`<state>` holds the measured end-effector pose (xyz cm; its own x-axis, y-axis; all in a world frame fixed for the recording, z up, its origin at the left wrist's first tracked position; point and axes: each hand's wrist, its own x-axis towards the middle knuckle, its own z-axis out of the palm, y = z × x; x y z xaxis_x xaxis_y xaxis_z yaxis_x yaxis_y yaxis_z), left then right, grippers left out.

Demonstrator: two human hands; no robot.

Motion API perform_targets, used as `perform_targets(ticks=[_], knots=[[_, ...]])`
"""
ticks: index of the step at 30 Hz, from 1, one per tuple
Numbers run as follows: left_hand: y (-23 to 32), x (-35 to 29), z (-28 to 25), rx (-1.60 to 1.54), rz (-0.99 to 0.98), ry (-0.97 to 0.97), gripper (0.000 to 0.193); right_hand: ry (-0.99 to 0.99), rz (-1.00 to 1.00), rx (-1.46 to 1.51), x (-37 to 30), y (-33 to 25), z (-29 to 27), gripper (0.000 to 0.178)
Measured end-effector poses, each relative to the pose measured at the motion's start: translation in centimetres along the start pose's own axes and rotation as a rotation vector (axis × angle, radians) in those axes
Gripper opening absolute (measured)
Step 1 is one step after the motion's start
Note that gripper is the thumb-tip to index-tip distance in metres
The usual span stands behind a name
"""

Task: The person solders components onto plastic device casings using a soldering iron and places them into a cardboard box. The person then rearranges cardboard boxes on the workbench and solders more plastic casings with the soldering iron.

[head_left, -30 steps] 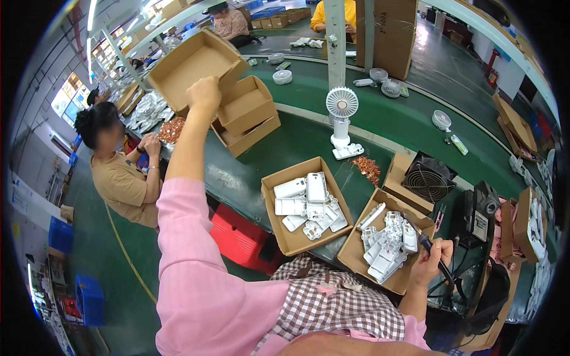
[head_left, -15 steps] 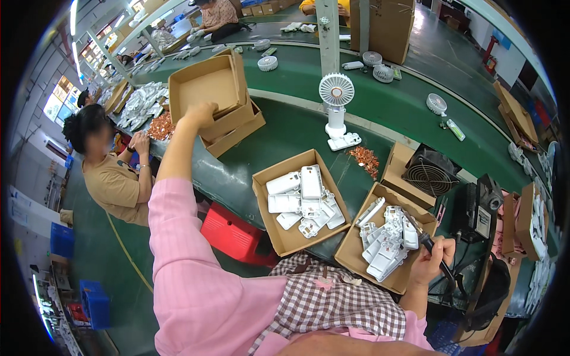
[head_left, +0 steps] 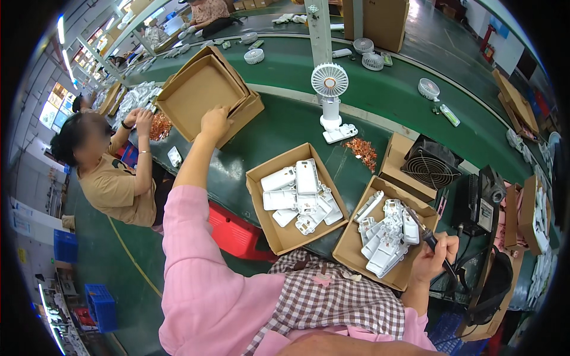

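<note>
My left hand (head_left: 215, 123) is stretched out far to the left, its fingers closed on the near edge of an empty cardboard tray (head_left: 199, 95). That tray rests tilted on more cardboard trays (head_left: 244, 118) stacked beneath it. My right hand (head_left: 436, 261) grips the dark handle of a soldering iron (head_left: 430, 238), whose tip points over a cardboard box (head_left: 347, 248). White plastic casings (head_left: 389, 240) are heaped in that box. Beside it on the left, a second cardboard box (head_left: 274, 234) holds more white casings (head_left: 307, 178).
A white handheld fan (head_left: 330, 95) stands behind the boxes, near small copper-coloured parts (head_left: 362, 153). At right are a black fan (head_left: 428, 169) and a black soldering station (head_left: 480, 207). A co-worker (head_left: 119, 184) sits at left. Fan parts (head_left: 427, 89) lie on the green belt (head_left: 404, 98).
My left hand has moved nearer to me and right, and the tray it holds has turned and shifted left. The co-worker's hands have risen. My right hand stays nearly still with the soldering iron.
</note>
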<state>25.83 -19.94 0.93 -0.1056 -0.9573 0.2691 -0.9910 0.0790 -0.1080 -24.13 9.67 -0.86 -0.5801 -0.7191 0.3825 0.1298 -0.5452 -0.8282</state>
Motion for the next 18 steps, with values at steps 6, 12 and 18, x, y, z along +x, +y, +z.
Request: perform_targets(ticks=[6, 12, 18], knots=[[2.8, 3.5, 2.4, 0.051, -0.018, 0.087, 0.031, -0.001, -0.024, -0.036, -0.1, -0.1, -0.1, 0.021], [3.5, 5.5, 2.8, 0.074, -0.071, -0.052, 0.036, 0.01, 0.013, -0.045, -0.2, 0.2, -0.2, 0.023], [4.2, 1.9, -2.7, -0.01, 0.14, 0.297, 0.048, 0.012, 0.014, -0.041, 0.1, -0.1, 0.3, 0.024]])
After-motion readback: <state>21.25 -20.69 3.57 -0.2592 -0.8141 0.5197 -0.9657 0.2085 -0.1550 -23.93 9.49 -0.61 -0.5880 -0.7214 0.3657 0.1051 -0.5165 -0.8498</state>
